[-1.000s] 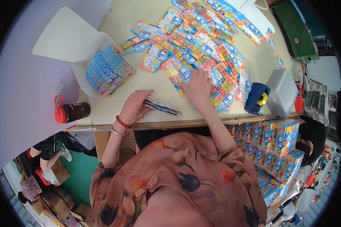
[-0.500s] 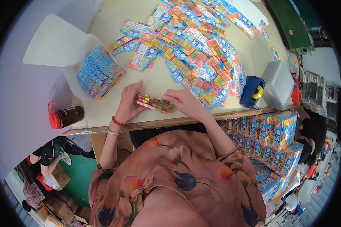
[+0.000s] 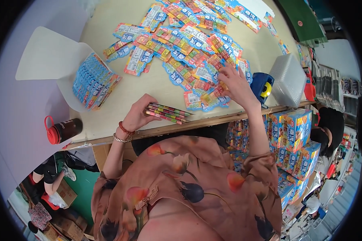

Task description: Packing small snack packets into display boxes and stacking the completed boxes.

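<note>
My left hand (image 3: 137, 114) is closed round one end of a small stack of candy packs (image 3: 169, 113), held edge-up near the table's front edge. Red, yellow and green candy pieces show along the stack's side. Over the right part of a loose pile of candy packs (image 3: 189, 42), my right hand (image 3: 238, 86) has its fingers apart, its fingertips at the packs. The pile's packs are flat blue-and-orange cards with clear blisters, some lying face down. To the left, a white carton (image 3: 64, 86) with a raised flap holds a tight row of blue packs (image 3: 93, 82).
A dark bottle with a red lid (image 3: 64, 130) stands at the table's left front. At the right are a blue tape dispenser (image 3: 262, 86) and clear plastic trays (image 3: 287, 80). Printed boxes (image 3: 293, 132) are stacked below the table's right edge. Other people are farther off.
My right hand has left the stack and moved right and away from me to the pile. My left hand keeps the stack, now tilted more edge-up. The whole view has shifted slightly.
</note>
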`<state>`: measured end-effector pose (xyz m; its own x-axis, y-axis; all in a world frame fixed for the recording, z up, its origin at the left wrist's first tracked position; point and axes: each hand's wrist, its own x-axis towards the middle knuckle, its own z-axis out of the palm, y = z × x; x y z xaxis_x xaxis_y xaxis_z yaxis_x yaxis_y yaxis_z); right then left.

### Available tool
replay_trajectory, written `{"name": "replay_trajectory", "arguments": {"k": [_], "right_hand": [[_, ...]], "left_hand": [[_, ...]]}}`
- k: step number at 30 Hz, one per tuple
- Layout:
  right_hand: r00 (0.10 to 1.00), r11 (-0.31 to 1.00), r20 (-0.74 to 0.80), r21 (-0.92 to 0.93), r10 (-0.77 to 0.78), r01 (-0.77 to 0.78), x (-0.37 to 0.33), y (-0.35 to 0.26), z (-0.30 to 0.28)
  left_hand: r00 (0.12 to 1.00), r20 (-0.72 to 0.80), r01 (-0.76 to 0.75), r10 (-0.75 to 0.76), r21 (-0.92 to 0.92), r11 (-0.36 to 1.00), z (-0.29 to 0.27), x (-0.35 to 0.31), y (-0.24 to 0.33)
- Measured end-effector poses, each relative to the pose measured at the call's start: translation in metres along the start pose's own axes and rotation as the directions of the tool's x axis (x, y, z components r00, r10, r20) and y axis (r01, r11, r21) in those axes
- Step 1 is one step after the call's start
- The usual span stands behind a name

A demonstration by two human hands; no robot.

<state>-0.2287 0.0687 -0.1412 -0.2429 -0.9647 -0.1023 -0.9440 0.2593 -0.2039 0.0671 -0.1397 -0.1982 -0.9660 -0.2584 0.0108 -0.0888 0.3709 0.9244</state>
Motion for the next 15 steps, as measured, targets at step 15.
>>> {"name": "replay_trajectory", "arguments": {"k": [15], "right_hand": [[0.970, -0.535, 0.058, 0.841, 0.234, 0.079, 0.051, -0.148, 0.101]], "left_hand": [[0.921, -0.291, -0.041, -0.260, -0.735, 0.677, 0.020, -0.036, -0.003]]}}
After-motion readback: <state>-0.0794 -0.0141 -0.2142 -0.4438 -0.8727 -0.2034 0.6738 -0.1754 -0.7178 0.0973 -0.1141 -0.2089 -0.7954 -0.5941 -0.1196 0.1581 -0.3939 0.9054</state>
